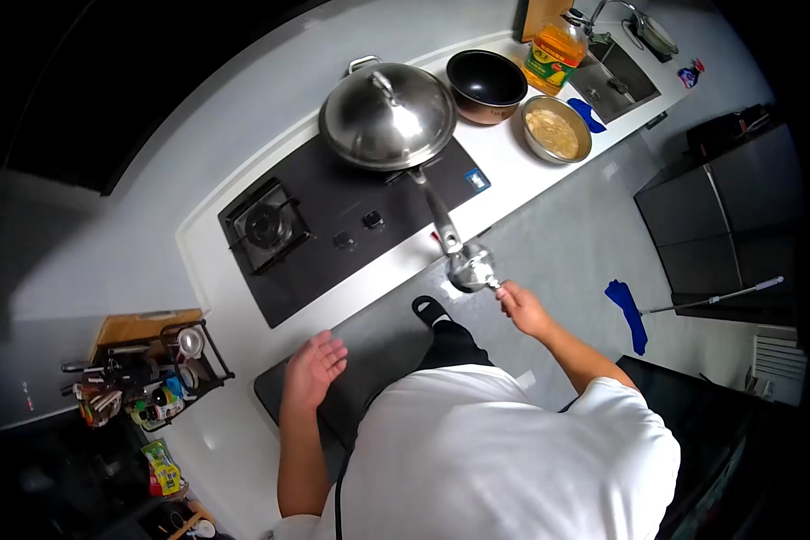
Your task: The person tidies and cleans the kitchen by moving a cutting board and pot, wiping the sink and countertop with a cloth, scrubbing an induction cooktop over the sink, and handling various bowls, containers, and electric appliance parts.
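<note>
My right hand (524, 310) is closed around the short visible part of the handle of a shiny metal ladle (471, 267). The ladle's round bowl is in front of the counter edge, close to the end of the wok handle (436, 207). A large wok with a domed steel lid (389, 117) sits on the right part of the black gas hob (333, 202). My left hand (315, 367) is raised near the counter's front edge, fingers stretched out, holding nothing.
Right of the wok stand a black-lined pot (487, 85), a metal bowl of pale food in liquid (556, 130), an oil jug (556, 56) and a blue cloth (587, 115). The sink (614, 81) lies beyond. At left is a rack (198, 355) with bottles and utensils.
</note>
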`<state>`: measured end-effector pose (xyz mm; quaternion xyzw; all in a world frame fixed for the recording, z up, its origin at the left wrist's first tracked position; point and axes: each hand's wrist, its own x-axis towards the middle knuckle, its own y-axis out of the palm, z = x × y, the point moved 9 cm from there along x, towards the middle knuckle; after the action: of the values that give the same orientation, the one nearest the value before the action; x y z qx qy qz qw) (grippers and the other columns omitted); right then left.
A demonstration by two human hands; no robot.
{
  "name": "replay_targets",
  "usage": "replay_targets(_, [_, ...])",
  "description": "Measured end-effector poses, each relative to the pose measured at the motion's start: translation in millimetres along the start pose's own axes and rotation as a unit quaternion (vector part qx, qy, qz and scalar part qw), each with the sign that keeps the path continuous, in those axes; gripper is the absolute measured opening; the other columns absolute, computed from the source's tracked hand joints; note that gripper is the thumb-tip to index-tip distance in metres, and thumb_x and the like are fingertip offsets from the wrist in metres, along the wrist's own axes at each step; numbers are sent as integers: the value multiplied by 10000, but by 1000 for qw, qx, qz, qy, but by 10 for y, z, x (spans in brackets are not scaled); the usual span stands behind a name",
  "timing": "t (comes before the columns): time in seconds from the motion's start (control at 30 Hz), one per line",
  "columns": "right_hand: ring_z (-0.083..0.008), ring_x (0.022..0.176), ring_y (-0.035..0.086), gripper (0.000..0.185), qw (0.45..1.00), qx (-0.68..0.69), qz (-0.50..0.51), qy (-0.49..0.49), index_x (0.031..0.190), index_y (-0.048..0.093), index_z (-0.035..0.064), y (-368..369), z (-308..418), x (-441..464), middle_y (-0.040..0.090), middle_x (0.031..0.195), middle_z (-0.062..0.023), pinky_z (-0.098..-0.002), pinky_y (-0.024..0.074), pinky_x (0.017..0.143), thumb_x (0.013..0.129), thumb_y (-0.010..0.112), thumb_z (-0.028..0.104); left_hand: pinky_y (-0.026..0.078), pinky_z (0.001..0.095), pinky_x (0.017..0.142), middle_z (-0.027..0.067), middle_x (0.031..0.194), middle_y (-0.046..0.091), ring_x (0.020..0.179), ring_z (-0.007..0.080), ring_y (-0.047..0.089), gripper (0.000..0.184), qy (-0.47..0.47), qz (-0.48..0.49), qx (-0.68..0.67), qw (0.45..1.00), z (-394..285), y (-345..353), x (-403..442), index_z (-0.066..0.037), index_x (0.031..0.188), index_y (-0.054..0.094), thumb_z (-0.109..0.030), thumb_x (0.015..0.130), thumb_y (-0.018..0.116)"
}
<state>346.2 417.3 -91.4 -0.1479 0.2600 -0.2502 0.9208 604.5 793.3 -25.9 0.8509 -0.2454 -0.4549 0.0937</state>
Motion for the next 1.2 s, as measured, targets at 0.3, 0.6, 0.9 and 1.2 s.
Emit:
replay_targets(0.3, [-142, 604, 542, 360, 984, 16, -175, -19, 944, 565, 38, -1395, -395, 1070, 562, 664, -52, -326, 456, 575, 1076, 459, 355, 520, 412, 899, 131, 1175, 673, 1053, 266, 653, 410, 18, -1, 56, 998, -385, 938, 450, -48, 1261, 593, -383, 1030, 548])
replay_targets(0.6, [-86, 560, 374, 356, 983, 65, -170, -19, 873, 485, 151, -1736, -1297, 2126, 401, 664, 46, -274, 333, 491, 1075, 414, 435, 543, 423, 917, 151, 1191, 651, 1077, 278, 652, 441, 35, -32, 2, 999, -366, 758, 252, -37, 1269, 582, -354, 971, 656])
replay_targets(0.9, [-90, 513, 435, 407, 984, 124, -129, -3, 1077, 556, 85, -1781, -1071, 2411, 494, 642, -1, -255, 317, 452, 1048, 457, 478, 531, 418, 941, 171, 1269, 593, 1136, 305, 613, 500, 66, -99, -49, 992, -229, 74, -213, -39, 1301, 565, -395, 961, 659])
replay_targets(1.2, [-187, 432, 443, 461, 983, 19, -154, 93, 768, 550, 61, -1265, -1777, 2167, 503, 557, -52, -315, 325, 394, 1021, 480, 439, 539, 414, 921, 166, 1242, 592, 1114, 285, 614, 534, 153, -123, -174, 965, 364, -1367, -1182, -34, 1316, 531, -414, 963, 660])
